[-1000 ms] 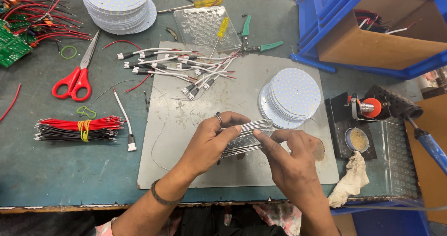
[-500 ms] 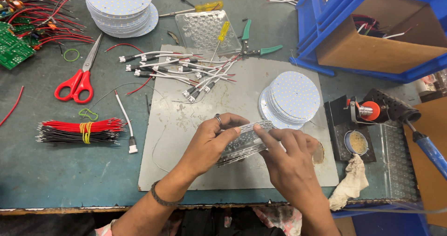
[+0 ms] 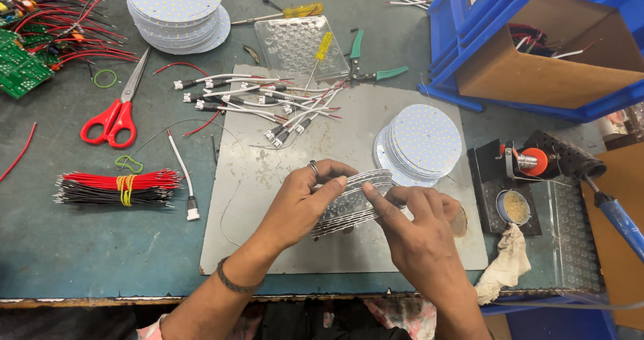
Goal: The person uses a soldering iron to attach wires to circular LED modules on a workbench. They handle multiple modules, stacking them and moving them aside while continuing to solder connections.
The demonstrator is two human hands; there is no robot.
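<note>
On a cluttered green workbench with a grey mat, a stack of round LED boards is held edge-up over the mat's middle, the left hand closed around its near side and the right hand pinching its top edge. Separating one board probably goes best with fingertips kept on the rims. A flat pile of LED discs lies just beyond, the soldering iron further right.

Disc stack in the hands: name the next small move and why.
Probably peel off the top disc with the right hand. Both hands hold the stack of round LED discs on edge over the grey mat, the right fingertips at its fanned rim and the left hand steadying it.
</note>
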